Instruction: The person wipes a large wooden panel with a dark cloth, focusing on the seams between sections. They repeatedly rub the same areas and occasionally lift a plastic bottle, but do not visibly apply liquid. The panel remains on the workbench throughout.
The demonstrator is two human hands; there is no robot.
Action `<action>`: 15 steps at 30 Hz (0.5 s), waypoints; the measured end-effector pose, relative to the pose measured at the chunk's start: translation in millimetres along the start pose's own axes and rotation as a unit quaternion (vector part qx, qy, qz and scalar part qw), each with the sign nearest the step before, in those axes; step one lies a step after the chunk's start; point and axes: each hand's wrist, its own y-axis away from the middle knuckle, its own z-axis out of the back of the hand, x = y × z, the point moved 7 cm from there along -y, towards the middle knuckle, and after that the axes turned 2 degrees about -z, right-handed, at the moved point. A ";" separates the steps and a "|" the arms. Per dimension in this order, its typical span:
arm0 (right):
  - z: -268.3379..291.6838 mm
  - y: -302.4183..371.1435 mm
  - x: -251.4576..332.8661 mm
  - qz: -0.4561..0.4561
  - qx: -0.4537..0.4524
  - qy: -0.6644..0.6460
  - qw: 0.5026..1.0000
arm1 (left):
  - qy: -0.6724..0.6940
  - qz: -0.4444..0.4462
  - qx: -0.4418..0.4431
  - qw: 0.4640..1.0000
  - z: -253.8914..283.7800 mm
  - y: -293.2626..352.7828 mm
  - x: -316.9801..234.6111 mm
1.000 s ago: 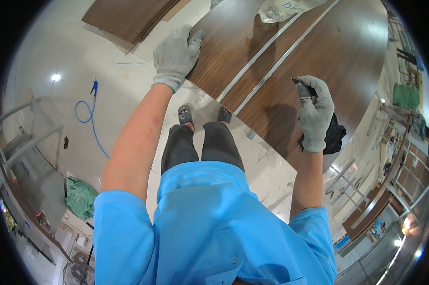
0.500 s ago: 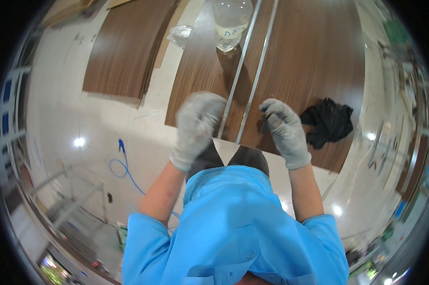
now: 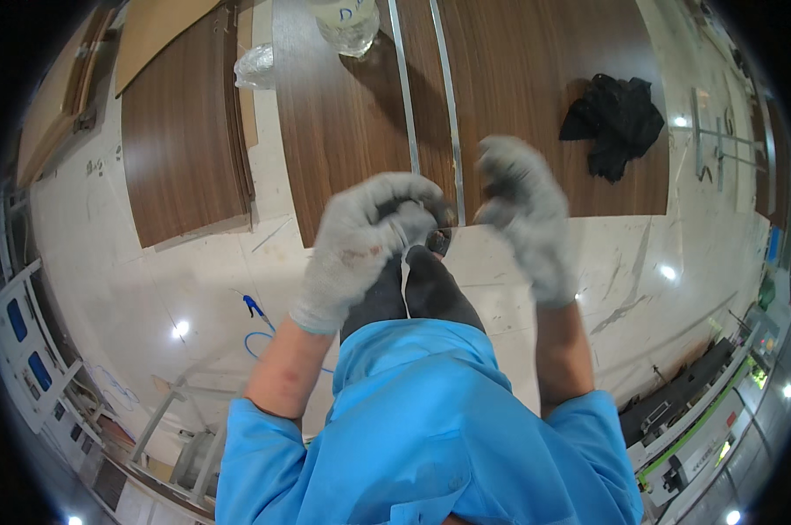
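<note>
The person's left hand [image 3: 356, 249] and right hand [image 3: 528, 219] both wear pale grey gloves and are up over the near edge of a big brown panel [image 3: 540, 70]. The panel looks like wood and lies right in front of the person, with two pale strips [image 3: 445, 70] running away along it, side by side. The left hand is just by the near ends of the strips. Its fingers are bent in toward the thumb, but they are blurry, so I cannot tell if they pinch a thing. The right hand is a bit to the right of the strips. Its fingers are curled too, and they are too blurry to tell what is in them, if anything. A black cloth [image 3: 619, 122] lies crumpled on the right part of the panel. A clear bottle [image 3: 350, 24] is at the far end, left of the strips. Next to the panel on the left are a clear plastic bag [image 3: 255, 67] and a pile of brown boards [image 3: 181, 144]. A blue air nozzle [image 3: 252, 304] with a blue hose is on the pale floor [image 3: 212, 280].
</note>
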 end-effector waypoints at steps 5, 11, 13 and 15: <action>62.8 -52.3 -11.0 0.174 -0.149 0.382 0.895 | -0.584 -0.330 -0.144 0.728 4.6 -28.8 -32.9; 72.2 -58.0 -46.0 0.246 -0.177 0.413 0.859 | -0.678 -0.375 -0.166 0.611 -10.9 -63.0 -3.5; 72.1 -56.5 -45.2 0.249 -0.179 0.395 0.866 | -0.687 -0.371 -0.172 0.600 -11.2 -70.4 -1.5; 71.2 -55.9 -39.7 0.255 -0.184 0.386 0.867 | -0.681 -0.379 -0.179 0.600 -9.5 -74.8 -1.5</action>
